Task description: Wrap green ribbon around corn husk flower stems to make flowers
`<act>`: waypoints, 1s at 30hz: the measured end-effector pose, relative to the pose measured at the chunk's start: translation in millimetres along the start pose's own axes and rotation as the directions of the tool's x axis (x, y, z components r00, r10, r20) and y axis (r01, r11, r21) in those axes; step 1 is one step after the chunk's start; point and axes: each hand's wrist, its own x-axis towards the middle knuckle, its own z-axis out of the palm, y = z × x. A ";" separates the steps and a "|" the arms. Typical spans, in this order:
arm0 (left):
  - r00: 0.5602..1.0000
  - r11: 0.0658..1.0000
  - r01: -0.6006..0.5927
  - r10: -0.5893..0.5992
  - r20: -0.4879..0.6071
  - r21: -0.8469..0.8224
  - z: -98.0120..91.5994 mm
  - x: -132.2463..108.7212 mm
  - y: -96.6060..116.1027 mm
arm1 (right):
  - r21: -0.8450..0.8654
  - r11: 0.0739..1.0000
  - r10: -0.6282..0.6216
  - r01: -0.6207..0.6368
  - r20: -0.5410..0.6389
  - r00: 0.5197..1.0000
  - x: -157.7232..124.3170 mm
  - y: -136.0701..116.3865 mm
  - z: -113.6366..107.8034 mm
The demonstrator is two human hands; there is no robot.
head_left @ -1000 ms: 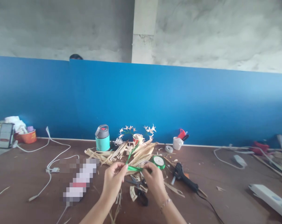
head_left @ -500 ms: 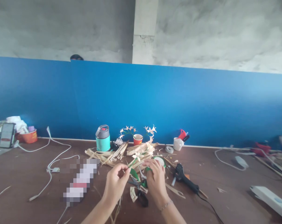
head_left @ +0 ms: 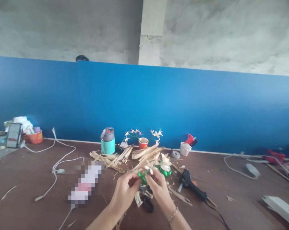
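My left hand is closed in a pinch on a thin green flower stem. My right hand meets it from the other side, thumb and fingers pinched on the green strip at the stem; its exact hold is partly hidden by the fingers. Small whitish petals show at the right fingertips. Just beyond the right hand is a large cream flower, beside a shiny green roll of tape. Under the hands lie black-handled scissors, their blades partly covered, and a curled pale husk piece.
Dried husk strips lie ahead, before a red paper cup with cream flower sprays. A turquoise flask stands left of it. To the right are a glue gun, a grey tape roll and a white cup.
Both hands have come together around the green stem, the right moving in and its fingers closing on it. The view has shifted slightly, and the cream flower beyond the right hand is more exposed.
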 end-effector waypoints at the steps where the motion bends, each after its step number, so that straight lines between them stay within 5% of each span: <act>1: 0.999 0.999 0.017 -0.016 0.028 -0.028 0.8 -0.7 1.8 | 0.083 0.995 0.045 -0.048 0.042 0.998 -1.2 -2.4 1.7; 8: 0.983 0.966 0.156 -0.131 0.130 -0.208 3.2 2.3 1.7 | 0.261 0.950 0.135 -0.169 0.142 0.981 3.7 -14.6 -0.4; 22: 0.996 0.973 -0.076 0.085 -0.033 0.218 8.8 -4.9 -4.3 | 0.215 0.973 0.104 -0.083 -0.089 0.991 -4.0 -4.3 14.4; 30: 0.982 0.971 0.187 -0.184 0.030 -0.146 5.5 1.2 8.1 | 0.412 0.874 0.211 -0.259 0.158 0.965 -2.5 -10.7 10.0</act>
